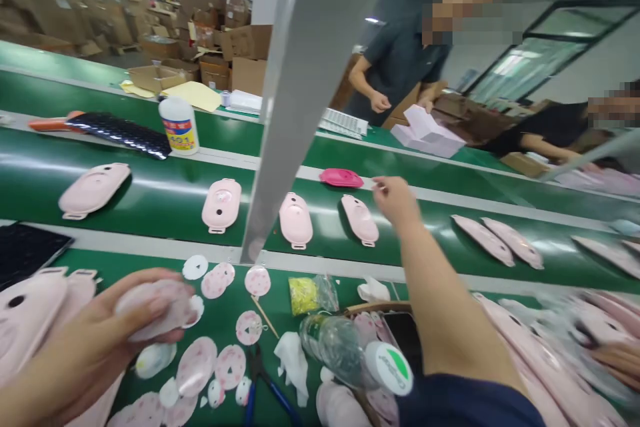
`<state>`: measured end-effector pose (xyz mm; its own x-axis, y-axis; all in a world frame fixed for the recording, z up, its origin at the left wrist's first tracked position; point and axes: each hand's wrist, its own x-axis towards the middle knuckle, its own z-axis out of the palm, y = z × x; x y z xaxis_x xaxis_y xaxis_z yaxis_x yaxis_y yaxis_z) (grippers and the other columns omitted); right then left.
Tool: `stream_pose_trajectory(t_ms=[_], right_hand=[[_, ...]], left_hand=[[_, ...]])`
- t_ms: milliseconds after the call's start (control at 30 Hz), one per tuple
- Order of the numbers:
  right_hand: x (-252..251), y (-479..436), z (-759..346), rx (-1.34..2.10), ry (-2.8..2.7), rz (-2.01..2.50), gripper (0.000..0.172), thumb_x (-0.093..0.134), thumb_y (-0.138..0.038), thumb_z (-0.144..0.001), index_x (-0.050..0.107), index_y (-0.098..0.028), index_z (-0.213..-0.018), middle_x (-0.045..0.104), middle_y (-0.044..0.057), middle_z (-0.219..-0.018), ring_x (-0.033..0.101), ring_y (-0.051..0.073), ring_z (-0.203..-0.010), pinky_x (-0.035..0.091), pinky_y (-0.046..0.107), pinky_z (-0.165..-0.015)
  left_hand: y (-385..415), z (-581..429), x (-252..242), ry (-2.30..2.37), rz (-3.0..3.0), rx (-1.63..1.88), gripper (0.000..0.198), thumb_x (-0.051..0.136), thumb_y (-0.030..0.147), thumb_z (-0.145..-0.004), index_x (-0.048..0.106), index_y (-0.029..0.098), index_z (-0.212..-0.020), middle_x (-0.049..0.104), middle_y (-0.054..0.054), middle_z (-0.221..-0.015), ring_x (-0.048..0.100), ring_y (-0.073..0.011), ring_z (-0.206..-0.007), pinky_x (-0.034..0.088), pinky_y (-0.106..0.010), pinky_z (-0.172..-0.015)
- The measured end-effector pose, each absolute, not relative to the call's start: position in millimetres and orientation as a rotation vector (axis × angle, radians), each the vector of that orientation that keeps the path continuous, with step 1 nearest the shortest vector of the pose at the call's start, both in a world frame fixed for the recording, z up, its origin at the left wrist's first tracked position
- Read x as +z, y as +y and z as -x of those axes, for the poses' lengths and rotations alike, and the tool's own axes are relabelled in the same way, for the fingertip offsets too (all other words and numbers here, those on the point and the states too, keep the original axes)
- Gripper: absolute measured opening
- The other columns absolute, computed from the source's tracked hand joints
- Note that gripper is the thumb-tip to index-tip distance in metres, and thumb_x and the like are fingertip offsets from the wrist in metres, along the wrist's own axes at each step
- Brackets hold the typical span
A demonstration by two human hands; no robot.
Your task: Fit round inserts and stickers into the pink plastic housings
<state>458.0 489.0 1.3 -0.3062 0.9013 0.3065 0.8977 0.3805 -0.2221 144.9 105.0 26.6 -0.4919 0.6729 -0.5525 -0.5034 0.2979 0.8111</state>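
My left hand (107, 327) is closed round a pale pink, rounded piece (155, 303), slightly blurred, above the near worktop. My right hand (399, 203) reaches across the green conveyor belt with thumb and fingers pinched together. Whatever it may hold is too small to make out. Just left of it, a bright pink oval shell (341, 178) lies on the metal strip, apart from the fingers. Pale pink shells (360, 220) lie spaced along the belt. Below my left hand are patterned pink discs (231, 367), small white figures (216, 392) and blue-handled pliers (273, 390).
A grey post (300, 100) rises between my hands. A clear bottle (335, 347) lies under my right forearm. A white glue bottle (179, 127) stands beyond the belt. Another person's hand (617, 363) is at the right edge; a person (405, 60) opposite handles pink boxes (427, 137).
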Motion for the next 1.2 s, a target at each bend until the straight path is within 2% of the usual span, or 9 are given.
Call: stream_pose_trajectory(t_ms=[67,200,300,400,467,633,733,900,1200], right_hand=[[30.9,455.7,-434.8,0.007,-2.25,1.269,0.024,0.05,-0.026,-0.096,0.067,-0.021,-0.112,0.068,0.011,-0.11,0.062,0.025,-0.107,0.049,0.043,-0.097],[80.1,370.4,-385.5,0.443,-2.478,0.186,0.017,0.057,-0.038,-0.095,0.07,-0.026,-0.095,0.072,0.004,-0.086,0.066,0.018,-0.079,0.052,0.031,-0.074],[93.7,324.0,-353.9,0.721,-2.728,0.025,0.02,0.063,-0.039,-0.092,0.069,-0.02,-0.087,0.07,0.001,-0.075,0.061,0.013,-0.065,0.046,0.025,-0.06],[93.7,320.0,-343.8,0.754,-2.753,0.095,0.02,0.058,-0.027,-0.092,0.065,-0.018,-0.076,0.066,0.0,-0.069,0.057,0.01,-0.062,0.041,0.023,-0.059],[90.5,339.3,-351.7,0.794,-2.651,0.263,0.021,0.057,-0.028,-0.092,0.063,-0.018,-0.075,0.065,0.0,-0.069,0.056,0.01,-0.062,0.041,0.023,-0.059],[51.9,419.7,-381.9,0.857,-2.524,1.335,0.022,0.058,-0.035,-0.093,0.058,-0.019,-0.078,0.063,-0.002,-0.07,0.055,0.01,-0.06,0.041,0.022,-0.055],[4.9,457.2,-383.9,0.788,-2.557,1.637,0.021,0.057,-0.03,-0.095,0.061,-0.016,-0.08,0.065,0.0,-0.073,0.057,0.01,-0.059,0.044,0.023,-0.055],[-55.6,484.8,-368.4,0.727,-2.692,1.792,0.027,0.058,-0.039,-0.098,0.064,-0.014,-0.108,0.068,0.004,-0.1,0.066,0.014,-0.082,0.057,0.032,-0.074],[-71.6,482.2,-364.4,0.236,-2.885,1.563,0.033,0.059,-0.037,-0.097,0.059,-0.018,-0.124,0.06,0.01,-0.128,0.061,0.023,-0.111,0.052,0.045,-0.096]], left_hand=[[120.9,-157.7,30.0,1.458,-0.222,1.449,0.035,0.094,0.035,-0.056,0.074,0.02,-0.08,0.074,-0.004,-0.074,0.071,-0.0234,-0.07,0.058,-0.026,-0.054],[153.6,-176.4,32.6,1.309,-0.333,1.435,0.036,0.091,0.032,-0.061,0.069,0.015,-0.083,0.072,-0.006,-0.075,0.066,-0.0177,-0.066,0.052,-0.021,-0.047],[173.9,-192.6,37.0,1.192,-0.367,1.477,0.036,0.092,0.03,-0.06,0.066,0.015,-0.082,0.069,-0.004,-0.073,0.065,-0.0159,-0.064,0.052,-0.021,-0.048],[184.4,-200.6,40.3,1.066,-0.344,1.494,0.041,0.093,0.029,-0.058,0.065,0.016,-0.086,0.071,-0.005,-0.079,0.068,-0.0187,-0.071,0.056,-0.024,-0.051],[183.7,-197.0,40.8,1.028,-0.341,1.486,0.043,0.093,0.029,-0.058,0.065,0.017,-0.088,0.072,-0.005,-0.081,0.071,-0.0209,-0.074,0.058,-0.024,-0.053],[159.1,-171.0,42.0,1.227,-0.297,1.519,0.032,0.09,0.028,-0.065,0.067,0.017,-0.084,0.07,-0.003,-0.075,0.072,-0.0203,-0.073,0.055,-0.019,-0.051],[140.4,-159.2,43.1,1.317,-0.285,1.561,0.025,0.089,0.026,-0.066,0.068,0.017,-0.078,0.069,-0.001,-0.075,0.07,-0.0182,-0.07,0.053,-0.018,-0.049],[121.9,-152.0,42.0,1.376,-0.179,1.577,0.029,0.092,0.028,-0.058,0.069,0.019,-0.073,0.07,-0.001,-0.074,0.068,-0.0194,-0.068,0.05,-0.019,-0.047],[110.7,-140.4,31.2,1.485,-0.112,1.525,0.023,0.09,0.026,-0.061,0.071,0.02,-0.072,0.072,0.0,-0.075,0.067,-0.0193,-0.069,0.052,-0.021,-0.051]])
